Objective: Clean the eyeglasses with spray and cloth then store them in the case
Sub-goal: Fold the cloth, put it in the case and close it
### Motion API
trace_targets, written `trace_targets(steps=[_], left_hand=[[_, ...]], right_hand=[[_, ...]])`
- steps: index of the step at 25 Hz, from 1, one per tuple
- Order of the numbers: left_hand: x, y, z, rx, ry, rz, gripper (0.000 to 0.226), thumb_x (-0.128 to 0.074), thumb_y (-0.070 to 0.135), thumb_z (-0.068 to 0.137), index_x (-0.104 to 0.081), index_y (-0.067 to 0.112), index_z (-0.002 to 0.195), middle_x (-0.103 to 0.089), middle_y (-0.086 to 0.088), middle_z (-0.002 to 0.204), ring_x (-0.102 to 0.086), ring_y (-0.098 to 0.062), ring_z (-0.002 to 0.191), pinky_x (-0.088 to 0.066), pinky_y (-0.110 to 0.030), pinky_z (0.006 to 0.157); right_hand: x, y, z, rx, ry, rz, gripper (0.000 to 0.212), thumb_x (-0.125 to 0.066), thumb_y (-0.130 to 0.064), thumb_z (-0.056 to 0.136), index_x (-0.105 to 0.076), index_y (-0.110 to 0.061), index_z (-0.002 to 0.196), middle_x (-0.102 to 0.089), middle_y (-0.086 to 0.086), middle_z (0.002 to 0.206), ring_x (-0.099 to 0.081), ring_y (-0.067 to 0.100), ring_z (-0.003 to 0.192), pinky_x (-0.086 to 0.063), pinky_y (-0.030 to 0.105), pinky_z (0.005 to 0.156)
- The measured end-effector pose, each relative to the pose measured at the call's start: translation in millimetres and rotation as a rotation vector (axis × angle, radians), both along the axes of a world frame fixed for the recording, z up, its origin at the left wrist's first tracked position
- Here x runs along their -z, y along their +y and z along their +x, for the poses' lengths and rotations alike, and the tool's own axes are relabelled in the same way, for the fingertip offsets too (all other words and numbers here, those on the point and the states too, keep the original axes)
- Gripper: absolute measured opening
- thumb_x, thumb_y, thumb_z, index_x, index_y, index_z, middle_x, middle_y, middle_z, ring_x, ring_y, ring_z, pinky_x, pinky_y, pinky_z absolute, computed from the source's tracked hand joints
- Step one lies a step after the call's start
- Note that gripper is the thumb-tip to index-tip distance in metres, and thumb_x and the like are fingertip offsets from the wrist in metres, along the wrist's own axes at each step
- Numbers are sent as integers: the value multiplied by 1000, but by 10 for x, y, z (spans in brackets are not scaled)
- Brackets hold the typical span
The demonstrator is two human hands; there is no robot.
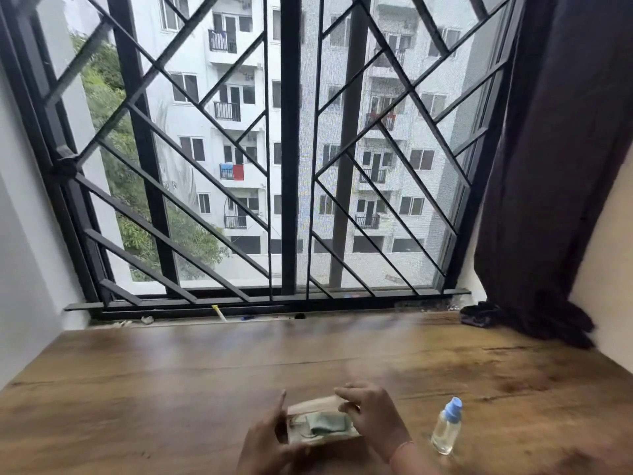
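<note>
A beige eyeglass case (317, 404) lies open on the wooden table (171, 389) near the front edge. Inside it I see a folded green cloth (327, 423) and, under it, part of what look like the eyeglasses (299, 427). My left hand (270, 437) holds the case at its left end, index finger raised. My right hand (371, 416) grips the case's right end and lid. A small clear spray bottle (446, 428) with a blue cap stands upright to the right of my right hand.
A barred window (291, 149) runs along the table's far edge. A dark curtain (555, 166) hangs at the right, bunching onto the table's back right corner. Small bits of litter lie in the window track (219, 313).
</note>
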State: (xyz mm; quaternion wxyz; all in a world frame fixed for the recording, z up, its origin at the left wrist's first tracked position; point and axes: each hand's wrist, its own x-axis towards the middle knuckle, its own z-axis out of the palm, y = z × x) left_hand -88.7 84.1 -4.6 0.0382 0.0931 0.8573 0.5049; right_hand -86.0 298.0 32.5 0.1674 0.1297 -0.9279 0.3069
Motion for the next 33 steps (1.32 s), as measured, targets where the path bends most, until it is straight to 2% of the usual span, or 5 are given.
trace_targets(steps=[4, 8, 18, 27, 33], left_hand=[[114, -30, -25, -78, 34, 80, 93, -81, 38, 34, -32, 81, 101, -69, 5, 91, -67, -4, 85, -52, -17, 80], [71, -16, -5, -21, 30, 36, 101, -81, 40, 34, -42, 48, 127, -64, 0, 101, -65, -13, 87, -54, -31, 84], [12, 21, 59, 113, 165, -123, 57, -69, 75, 46, -39, 79, 95, -55, 2, 105, -46, 12, 100, -33, 1, 80], [78, 17, 65, 103, 153, -150, 54, -69, 49, 58, -38, 82, 87, -58, 3, 108, -54, 7, 95, -33, 2, 83], [-57, 104, 113, 4, -63, 127, 69, -76, 38, 46, -54, 60, 108, -61, 17, 108, -60, 5, 94, -41, -5, 85]], right_hand=[[190, 88, 142, -144, 107, 16, 15, -64, -21, 79, -71, -18, 92, -74, 0, 90, -65, 8, 84, -39, 2, 86], [298, 115, 231, -153, 365, 61, 33, -43, -32, 93, -71, -16, 94, -73, 1, 95, -65, 11, 90, -47, 15, 87], [518, 144, 257, -134, 504, 62, 29, -48, -31, 93, -74, -18, 94, -71, -5, 104, -63, 7, 102, -45, 15, 93], [312, 139, 134, 319, -517, -867, 61, -84, -52, 42, -72, -8, 83, -75, 6, 72, -69, 21, 71, -53, 32, 68], [131, 116, 155, 250, -785, -1211, 9, -65, 12, 73, -65, 11, 82, -67, 23, 68, -64, 34, 61, -54, 51, 67]])
